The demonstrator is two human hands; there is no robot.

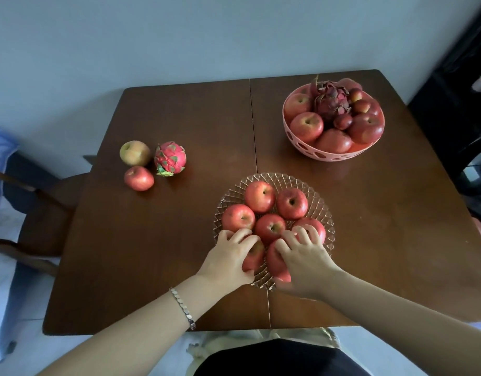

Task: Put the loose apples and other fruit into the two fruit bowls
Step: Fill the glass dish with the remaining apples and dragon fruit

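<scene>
A clear cut-glass bowl (pixel 322 204) near the table's front holds several red apples. My left hand (pixel 228 260) is closed over a red apple (pixel 254 257) at the bowl's near left. My right hand (pixel 304 257) grips another red apple (pixel 274 260) at the near rim. A pink perforated bowl (pixel 301 143) at the back right is full of apples, small fruits and a dark dragon fruit (pixel 331 100). Loose on the table's left lie a yellow-green apple (pixel 134 153), a pink dragon fruit (pixel 170 158) and a red apple (pixel 138 178).
The brown wooden table (pixel 152 253) has a seam down its middle. A wooden chair (pixel 41 213) with blue cloth stands to the left. Dark furniture stands at the right edge. A wall is behind the table.
</scene>
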